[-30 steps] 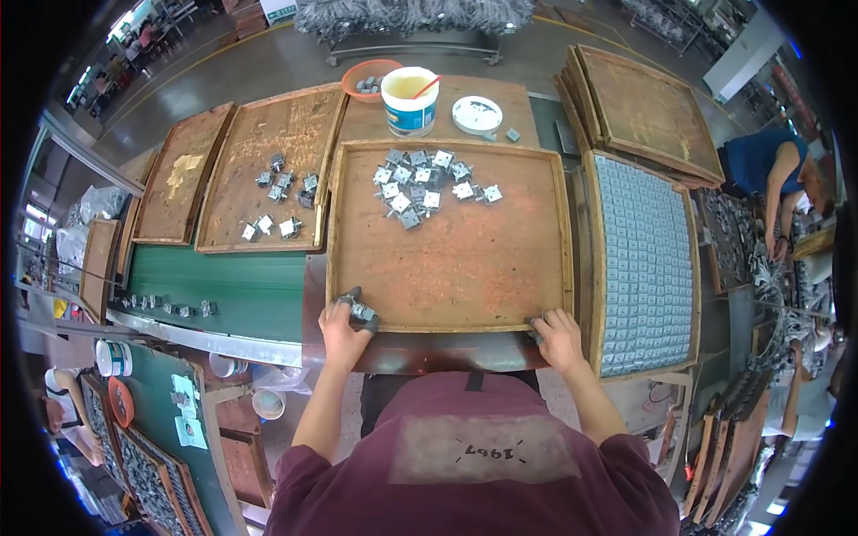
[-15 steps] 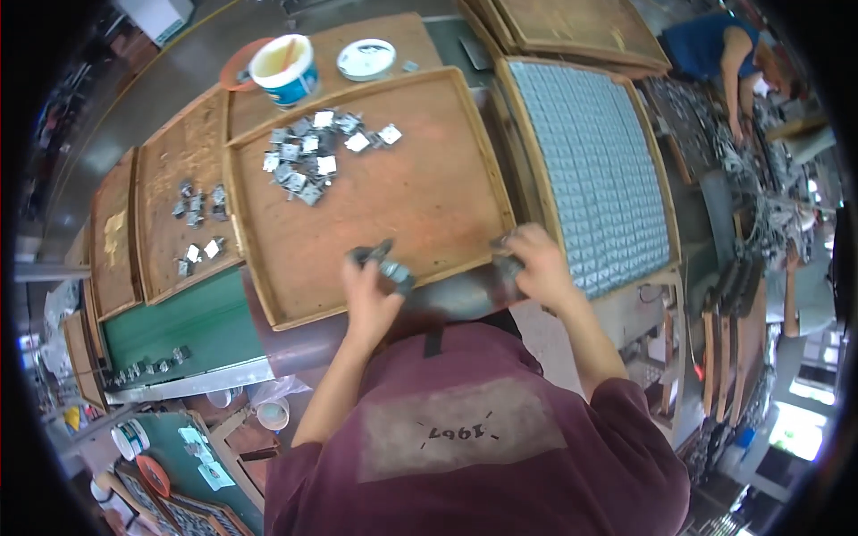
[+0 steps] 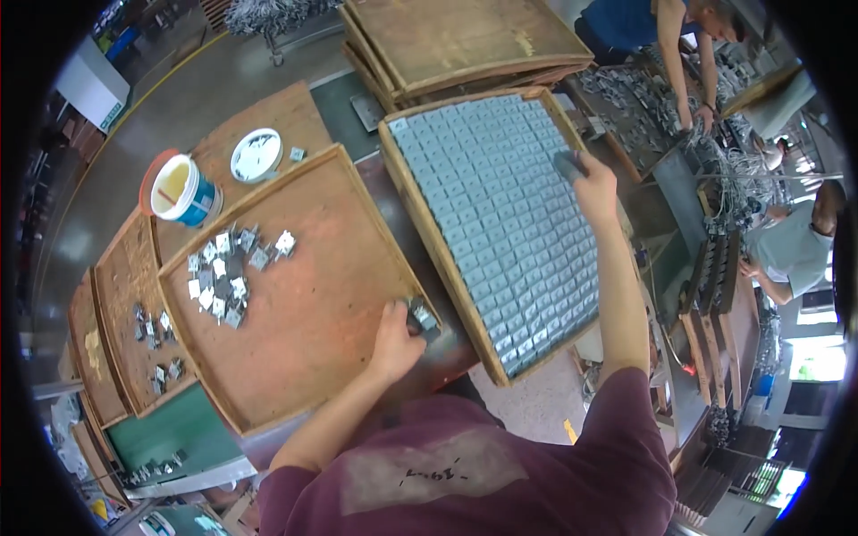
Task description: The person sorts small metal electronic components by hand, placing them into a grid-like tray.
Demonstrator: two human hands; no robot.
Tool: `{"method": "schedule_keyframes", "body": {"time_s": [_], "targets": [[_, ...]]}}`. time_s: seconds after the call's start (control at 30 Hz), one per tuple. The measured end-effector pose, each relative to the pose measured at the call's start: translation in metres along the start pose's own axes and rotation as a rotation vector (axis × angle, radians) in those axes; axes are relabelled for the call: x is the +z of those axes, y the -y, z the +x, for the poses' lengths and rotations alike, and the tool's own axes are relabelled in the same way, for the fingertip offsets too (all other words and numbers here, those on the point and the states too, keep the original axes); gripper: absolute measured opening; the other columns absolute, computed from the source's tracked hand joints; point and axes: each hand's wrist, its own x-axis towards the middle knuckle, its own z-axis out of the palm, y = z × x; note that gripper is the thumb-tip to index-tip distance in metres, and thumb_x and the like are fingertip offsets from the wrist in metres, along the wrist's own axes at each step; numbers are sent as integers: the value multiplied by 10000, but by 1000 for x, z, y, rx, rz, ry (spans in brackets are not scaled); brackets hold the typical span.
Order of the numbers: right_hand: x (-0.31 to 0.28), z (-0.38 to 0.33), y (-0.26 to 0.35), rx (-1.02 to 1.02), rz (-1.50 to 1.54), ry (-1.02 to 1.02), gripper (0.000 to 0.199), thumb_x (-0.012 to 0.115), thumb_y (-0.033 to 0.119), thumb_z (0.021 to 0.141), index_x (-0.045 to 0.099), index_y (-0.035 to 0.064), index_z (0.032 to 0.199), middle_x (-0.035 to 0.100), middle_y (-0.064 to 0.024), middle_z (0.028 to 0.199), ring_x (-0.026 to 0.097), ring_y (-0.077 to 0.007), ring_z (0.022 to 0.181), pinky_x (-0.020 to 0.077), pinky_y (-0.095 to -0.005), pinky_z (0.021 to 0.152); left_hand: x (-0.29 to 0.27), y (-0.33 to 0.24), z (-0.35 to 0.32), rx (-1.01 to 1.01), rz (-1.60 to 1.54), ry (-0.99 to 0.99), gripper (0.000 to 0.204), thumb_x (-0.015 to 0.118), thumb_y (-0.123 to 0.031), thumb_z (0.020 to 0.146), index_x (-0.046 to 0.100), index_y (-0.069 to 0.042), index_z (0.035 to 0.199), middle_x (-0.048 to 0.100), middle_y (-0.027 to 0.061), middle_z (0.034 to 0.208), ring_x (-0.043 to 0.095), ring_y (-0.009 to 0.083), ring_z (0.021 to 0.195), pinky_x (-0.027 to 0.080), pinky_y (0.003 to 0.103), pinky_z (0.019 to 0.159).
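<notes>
My left hand (image 3: 395,347) is closed on a small metal part (image 3: 424,316) at the near right corner of a shallow wooden tray (image 3: 295,411). Whether it holds more than one part cannot be made out. A heap of loose square metal parts (image 3: 217,279) lies in the far left of that tray. To the right, my right hand (image 3: 595,186) pinches a dark, blurred metal piece (image 3: 567,164) over the right edge of a second wooden tray (image 3: 444,286). Tight rows of square grey metal parts (image 3: 500,205) fill that second tray.
A white-and-blue bucket (image 3: 186,192) and a round white lid (image 3: 256,155) stand beyond the left tray. Stacked wooden trays (image 3: 465,40) are at the back. Further trays with loose parts lie left. A co-worker (image 3: 635,27) handles metal parts at the far right.
My right hand has reached forward and right, from the tray's near corner to over the filled tray. The left hand has moved toward the left tray's near right corner. The view has swung right.
</notes>
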Motion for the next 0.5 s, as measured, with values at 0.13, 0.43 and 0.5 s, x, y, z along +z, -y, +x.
{"method": "schedule_keyframes", "body": {"time_s": [0.13,0.43,0.5], "targets": [[18,107,-48,78,-80,-84,368,638,316,836,686,58,1093,693,-213,975,666,-332,930,493,-379,836,-3,1,2,33,-20,0,398,552,100,726,514,31,1116,538,190,1055,616,352,949,567,373,802],[74,217,-101,237,-568,192,586,540,516,838,601,173,1309,597,-204,1294,503,-448,1246,411,-495,1022,-5,-13,-3,34,9,23,742,741,-106,768,367,-50,1406,564,215,1134,618,381,978,516,410,856],[67,231,-123,168,-513,221,683,581,647,799,641,135,1248,651,-196,1209,589,-395,1159,432,-443,986,-14,-12,-6,15,51,7,809,752,-140,767,320,-62,1447,510,235,1235,542,406,1133,476,425,945]]}}
